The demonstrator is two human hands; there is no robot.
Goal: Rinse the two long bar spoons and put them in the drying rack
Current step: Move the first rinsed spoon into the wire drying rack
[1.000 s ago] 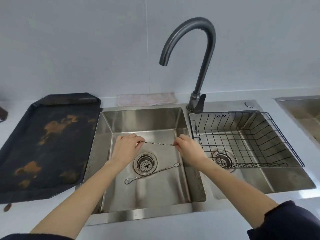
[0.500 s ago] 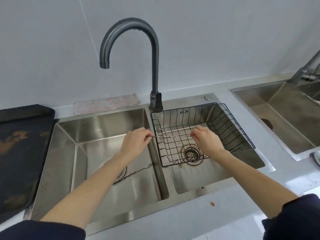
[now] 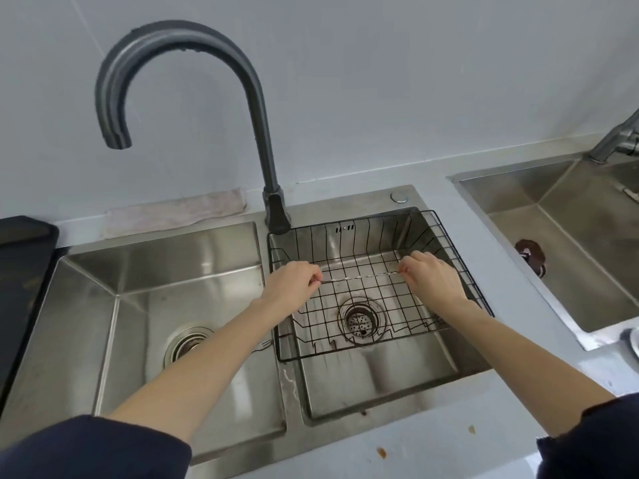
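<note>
A thin twisted bar spoon [image 3: 359, 277] is stretched level between my two hands, low inside the black wire drying rack [image 3: 460, 267] that sits in the right basin. My left hand [image 3: 294, 283] pinches its left end and my right hand [image 3: 432, 276] pinches its right end. Both ends are hidden by my fingers. The second bar spoon [image 3: 263, 345] lies on the floor of the left basin; only its forked tip shows beside my left forearm.
A dark gooseneck faucet [image 3: 256, 108] rises behind the divider, spout over the left basin [image 3: 155, 271], no water running. A cloth [image 3: 176, 210] lies on the back ledge, a dark tray [image 3: 20, 271] at far left, another sink [image 3: 567, 243] at right.
Both hands carried the spoon rightward from above the left basin's drain into the drying rack. The view swung right with them. The other spoon stayed in the left basin.
</note>
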